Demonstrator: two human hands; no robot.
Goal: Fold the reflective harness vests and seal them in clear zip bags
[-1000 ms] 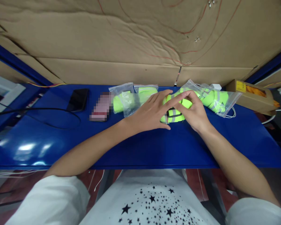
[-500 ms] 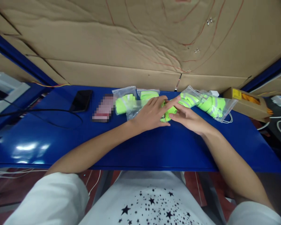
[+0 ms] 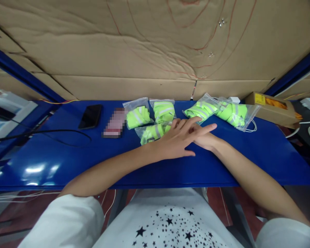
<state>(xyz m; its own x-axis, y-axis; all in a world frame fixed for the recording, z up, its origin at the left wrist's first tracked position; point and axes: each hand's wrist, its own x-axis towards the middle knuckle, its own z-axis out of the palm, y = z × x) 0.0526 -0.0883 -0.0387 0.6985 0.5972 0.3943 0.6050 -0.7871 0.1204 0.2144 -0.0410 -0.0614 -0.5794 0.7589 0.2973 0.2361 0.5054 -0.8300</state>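
Note:
A clear zip bag with a folded neon-yellow reflective vest [image 3: 152, 133] lies on the blue table, partly under my left hand. My left hand [image 3: 179, 137] is open above the bag's right part, palm down, with fingers spread and pointing right. It crosses over my right hand [image 3: 206, 140], whose fingers are mostly hidden beneath it. Whether the right fingers touch the bag's right end cannot be seen. Behind the hands lie more bagged yellow vests: one at left [image 3: 138, 116], one in the middle [image 3: 164, 111], and two overlapping at right [image 3: 202, 109].
On the left lie a black phone [image 3: 90, 116] and a blurred-out pinkish object [image 3: 115, 123]. A cardboard box [image 3: 274, 109] with orange contents stands at the right end. Dark cables [image 3: 54, 131] cross the left side. A cardboard panel [image 3: 144, 51] rises behind the blue table [image 3: 209, 172].
The bagged vest has come nearer to me and left, lying flatter. My left hand has moved nearer and to the right, crossing over my right hand, which now has its fingers hidden.

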